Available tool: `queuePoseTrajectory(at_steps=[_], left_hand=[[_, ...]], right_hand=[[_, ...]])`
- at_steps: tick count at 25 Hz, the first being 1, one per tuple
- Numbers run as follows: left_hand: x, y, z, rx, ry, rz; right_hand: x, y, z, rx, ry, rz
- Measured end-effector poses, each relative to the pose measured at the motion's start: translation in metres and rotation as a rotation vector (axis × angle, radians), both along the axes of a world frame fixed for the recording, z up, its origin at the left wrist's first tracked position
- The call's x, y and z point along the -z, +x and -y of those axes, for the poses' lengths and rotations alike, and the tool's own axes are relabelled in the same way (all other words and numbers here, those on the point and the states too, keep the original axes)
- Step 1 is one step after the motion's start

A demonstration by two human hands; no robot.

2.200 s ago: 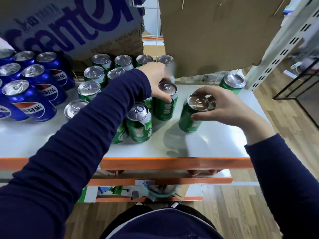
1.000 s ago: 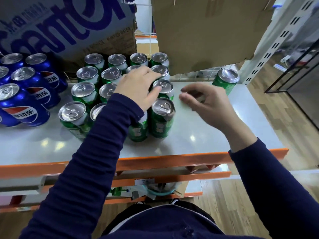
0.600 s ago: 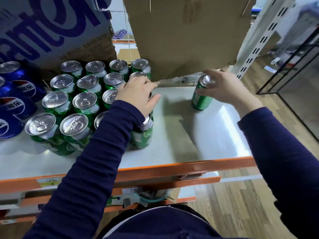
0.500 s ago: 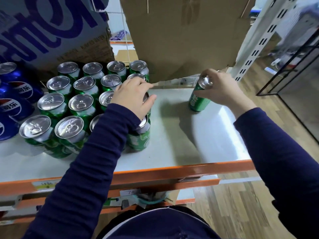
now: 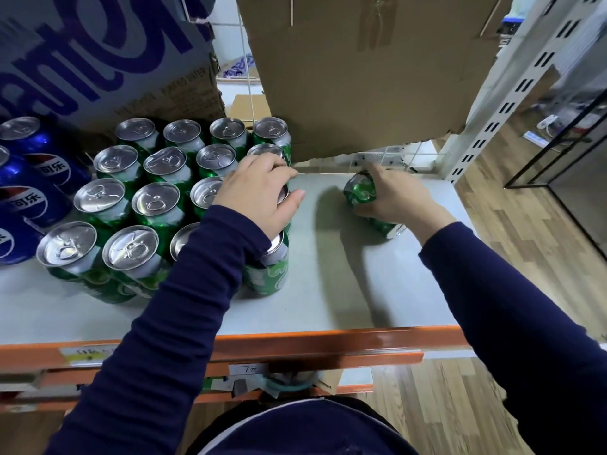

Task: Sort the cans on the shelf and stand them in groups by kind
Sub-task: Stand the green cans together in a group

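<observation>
1. Your left hand (image 5: 262, 195) lies over the top of the covered can (image 5: 283, 193), which stands in the right-hand column of the green cans (image 5: 154, 200). The fingers are close together and bent over its far rim, and the thumb hooks round its right side.
2. Your right hand (image 5: 397, 200) grips the tilted green can (image 5: 359, 192), with fingers and thumb curled round its body from above.
3. That can leans steeply over the grey shelf (image 5: 328, 284). One silver end shows below your wrist, but it is unclear whether that end is the top or the base.
4. It sits near the back right of the shelf, apart from the green block, with bare shelf between them.
5. The green cans stand upright in tight rows, touching one another.
6. Blue cans (image 5: 29, 198) stand just beside them at the left edge.
7. A plain cardboard box (image 5: 361, 77) hangs above the back of the shelf.
8. An orange rail (image 5: 295, 343) runs along the front.
</observation>
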State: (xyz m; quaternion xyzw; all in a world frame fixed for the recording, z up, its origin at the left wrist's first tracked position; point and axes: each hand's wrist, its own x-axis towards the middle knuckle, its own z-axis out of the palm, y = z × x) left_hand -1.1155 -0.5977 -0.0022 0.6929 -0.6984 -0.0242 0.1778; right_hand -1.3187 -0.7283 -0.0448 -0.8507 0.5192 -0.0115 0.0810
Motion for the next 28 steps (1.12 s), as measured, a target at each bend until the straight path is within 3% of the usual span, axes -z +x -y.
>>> queuePoseTrajectory(at_steps=[2, 5, 7, 18, 22, 28], left_hand=[[0.000, -0.001, 0.000, -0.004, 0.005, 0.000], [-0.002, -0.002, -0.001, -0.026, 0.007, 0.007], [-0.003, -0.001, -0.005, -0.030, 0.034, 0.032], [0.003, 0.003, -0.026, -0.074, 0.028, 0.086], [0.005, 0.004, -0.026, -0.080, 0.020, 0.070], [0.006, 0.005, -0.025, -0.073, 0.030, 0.071]], right_hand=[[-0.009, 0.011, 0.008, 0.014, 0.025, 0.096], [-0.025, 0.029, 0.023, 0.105, 0.070, 0.480], [-0.029, 0.043, 0.030, 0.086, 0.114, 0.603], [-0.008, 0.064, 0.034, -0.019, 0.170, 0.778], [-0.008, 0.077, 0.034, 0.074, 0.229, 0.671], [0.005, 0.075, 0.035, 0.051, 0.187, 0.710]])
